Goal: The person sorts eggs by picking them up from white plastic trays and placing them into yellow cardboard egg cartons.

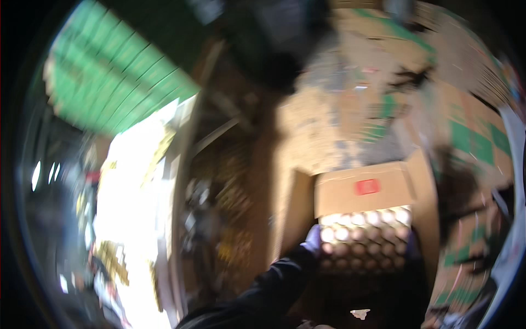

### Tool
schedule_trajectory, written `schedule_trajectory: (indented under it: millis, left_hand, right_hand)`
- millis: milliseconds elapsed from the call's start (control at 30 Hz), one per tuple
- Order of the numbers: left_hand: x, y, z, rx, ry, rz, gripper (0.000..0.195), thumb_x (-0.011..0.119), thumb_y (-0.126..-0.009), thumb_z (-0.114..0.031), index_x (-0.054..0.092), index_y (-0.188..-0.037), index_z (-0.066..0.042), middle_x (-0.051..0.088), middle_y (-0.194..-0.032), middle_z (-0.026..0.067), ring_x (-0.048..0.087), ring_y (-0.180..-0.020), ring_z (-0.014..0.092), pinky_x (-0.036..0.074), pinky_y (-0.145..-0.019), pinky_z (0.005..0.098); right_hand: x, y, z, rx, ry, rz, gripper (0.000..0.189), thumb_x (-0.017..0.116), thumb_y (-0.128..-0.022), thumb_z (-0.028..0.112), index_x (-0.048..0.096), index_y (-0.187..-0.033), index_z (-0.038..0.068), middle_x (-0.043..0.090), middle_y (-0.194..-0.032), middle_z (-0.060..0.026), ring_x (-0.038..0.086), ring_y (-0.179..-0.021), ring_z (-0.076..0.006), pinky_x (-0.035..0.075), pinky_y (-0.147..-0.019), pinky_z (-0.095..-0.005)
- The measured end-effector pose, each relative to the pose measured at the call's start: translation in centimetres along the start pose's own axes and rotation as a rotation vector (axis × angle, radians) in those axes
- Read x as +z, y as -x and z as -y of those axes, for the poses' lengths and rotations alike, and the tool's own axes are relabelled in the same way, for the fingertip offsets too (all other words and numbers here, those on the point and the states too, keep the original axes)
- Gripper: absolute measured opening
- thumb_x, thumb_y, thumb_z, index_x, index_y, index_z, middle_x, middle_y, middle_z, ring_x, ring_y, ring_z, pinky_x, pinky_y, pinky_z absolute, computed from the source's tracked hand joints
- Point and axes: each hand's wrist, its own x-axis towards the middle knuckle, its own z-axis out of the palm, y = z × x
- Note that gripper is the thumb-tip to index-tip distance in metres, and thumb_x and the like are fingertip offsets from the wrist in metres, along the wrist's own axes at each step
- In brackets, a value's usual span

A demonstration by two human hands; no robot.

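Observation:
Several rows of eggs (373, 234) sit in a tray inside an open cardboard carton (363, 172). Sunlight falls on the far rows, while the near rows lie in shadow. My left hand (313, 238), in a purple glove, grips the left side of the egg tray. On the opposite side, my right hand (411, 246), in a matching glove, holds the tray's right edge, mostly in shade. The carton's flaps stand up around the load, and the far flap bears a red printed mark. Darkness hides the carton's near part.
Left of me runs a brightly lit table (135, 214) with a pale edge. A green stack of ridged packs (119, 70) stands at its far end. Flattened cardboard (382, 70) covers the floor ahead. Green-printed boxes (472, 135) stand along the right. Much is motion-blurred.

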Motion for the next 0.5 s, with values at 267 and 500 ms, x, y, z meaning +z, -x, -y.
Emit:
schedule_trajectory:
  millis: [267,500]
  left_hand:
    - [-1.7,15.1,5.3,0.044,0.543,0.237,0.048,0.035,-0.097,-0.041,0.048,-0.130,-0.009,0.052,-0.129,0.0127,0.047,-0.121,0.025,0.034,-0.105,0.0369]
    - [-6.9,23.0,2.1,0.965,-0.149,0.178,0.045,0.034,-0.099,-0.033,0.039,-0.134,-0.006,0.051,-0.127,0.0140,0.053,-0.110,0.023,0.042,-0.095,0.0310]
  right_hand:
    - [7.0,5.8,10.8,-0.005,0.218,0.213,0.035,0.041,-0.100,0.026,0.045,-0.128,0.005,0.054,-0.118,-0.0070,0.054,-0.104,-0.0198,0.046,-0.089,-0.0343]
    - [18.6,15.4,22.5,-0.130,0.300,0.597,0.038,0.039,-0.100,0.026,0.043,-0.131,0.005,0.053,-0.121,-0.0079,0.054,-0.106,-0.0216,0.046,-0.091,-0.0360]
